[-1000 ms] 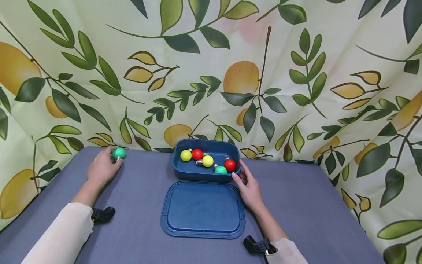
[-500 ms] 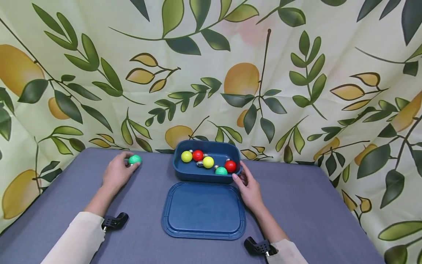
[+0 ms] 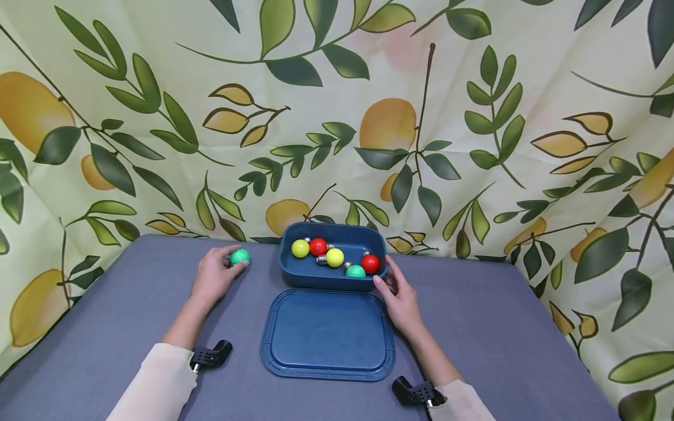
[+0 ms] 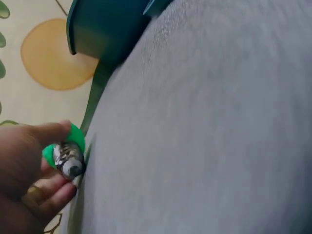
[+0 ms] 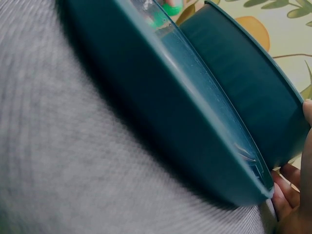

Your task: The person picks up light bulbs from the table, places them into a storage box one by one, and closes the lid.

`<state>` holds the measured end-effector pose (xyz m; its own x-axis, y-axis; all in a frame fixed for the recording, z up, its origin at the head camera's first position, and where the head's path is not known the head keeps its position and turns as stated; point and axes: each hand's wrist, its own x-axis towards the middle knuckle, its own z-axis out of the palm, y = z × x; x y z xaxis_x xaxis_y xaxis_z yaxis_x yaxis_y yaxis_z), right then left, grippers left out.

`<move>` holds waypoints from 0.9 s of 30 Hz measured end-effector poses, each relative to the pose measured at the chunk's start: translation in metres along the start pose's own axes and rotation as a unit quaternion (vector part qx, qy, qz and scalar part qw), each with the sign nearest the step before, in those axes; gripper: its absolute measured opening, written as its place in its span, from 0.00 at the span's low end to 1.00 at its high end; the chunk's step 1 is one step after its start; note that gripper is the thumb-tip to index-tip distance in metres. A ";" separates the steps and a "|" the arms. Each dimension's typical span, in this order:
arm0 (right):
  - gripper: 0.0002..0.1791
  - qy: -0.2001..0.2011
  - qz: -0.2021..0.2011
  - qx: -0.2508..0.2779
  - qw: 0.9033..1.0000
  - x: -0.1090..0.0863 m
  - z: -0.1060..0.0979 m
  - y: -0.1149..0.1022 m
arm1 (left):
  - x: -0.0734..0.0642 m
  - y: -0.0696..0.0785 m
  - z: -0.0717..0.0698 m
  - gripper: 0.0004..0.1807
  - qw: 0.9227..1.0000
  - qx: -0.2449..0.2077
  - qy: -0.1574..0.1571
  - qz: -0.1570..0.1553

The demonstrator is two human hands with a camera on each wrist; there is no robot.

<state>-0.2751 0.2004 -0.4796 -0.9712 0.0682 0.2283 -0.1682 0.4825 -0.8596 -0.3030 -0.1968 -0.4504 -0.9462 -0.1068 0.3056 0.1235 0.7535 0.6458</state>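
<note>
My left hand [image 3: 213, 276] pinches a green light bulb [image 3: 240, 257] between thumb and fingers, left of the blue box. In the left wrist view the silvery screw base [image 4: 68, 160] of that bulb points toward the camera. The open-topped blue box [image 3: 323, 282] stands near the back of the table. Inside it lie several bulbs: yellow ones [image 3: 301, 248], red ones [image 3: 370, 264] and a green one [image 3: 355, 271]. At the box's front right corner, my right hand [image 3: 402, 304] holds the wall, thumb on the front and fingers round the side.
A flat blue lid [image 3: 326, 336] lies on the grey cloth-covered table [image 3: 474, 345], right in front of the box. Behind the table hangs a curtain [image 3: 316, 175] printed with leaves and fruit. Black wrist mounts [image 3: 210, 355] sit on both forearms.
The left hand has carried the green bulb to the right, from the table's far left toward the box. My right hand stays at the box corner.
</note>
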 end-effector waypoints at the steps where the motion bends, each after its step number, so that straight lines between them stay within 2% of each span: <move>1: 0.35 -0.001 0.000 -0.001 1.000 0.000 0.000 0.000 | 0.000 0.003 0.001 0.25 1.000 -0.008 0.003 -0.002; 7: 0.35 -0.005 0.002 -0.005 1.000 0.000 0.000 0.001 | 0.003 0.018 0.005 0.25 0.997 -0.062 0.024 -0.026; 11: 0.35 -0.004 0.004 -0.005 1.000 0.000 0.000 0.000 | 0.004 0.030 0.005 0.26 0.992 -0.099 0.050 -0.056; 15: 0.35 -0.005 0.004 -0.004 1.000 0.001 -0.001 -0.002 | 0.004 0.041 0.002 0.27 0.988 -0.127 0.068 -0.064; 19: 0.35 -0.005 0.002 -0.005 1.000 0.001 -0.001 -0.002 | 0.007 0.055 -0.001 0.29 0.986 -0.140 0.073 -0.047; 24: 0.35 -0.003 0.001 -0.003 1.000 0.000 -0.002 -0.001 | 0.012 0.079 -0.001 0.32 0.983 -0.164 0.080 0.006; 27: 0.35 -0.003 -0.001 -0.006 1.000 0.000 -0.001 0.000 | 0.013 0.091 0.000 0.32 0.982 -0.169 0.078 0.023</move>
<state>-0.2753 0.2013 -0.4790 -0.9719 0.0615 0.2270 -0.1680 0.4938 -0.8532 -0.3041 -0.1295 -0.3880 -0.8834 -0.1961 0.4257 0.2812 0.5047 0.8162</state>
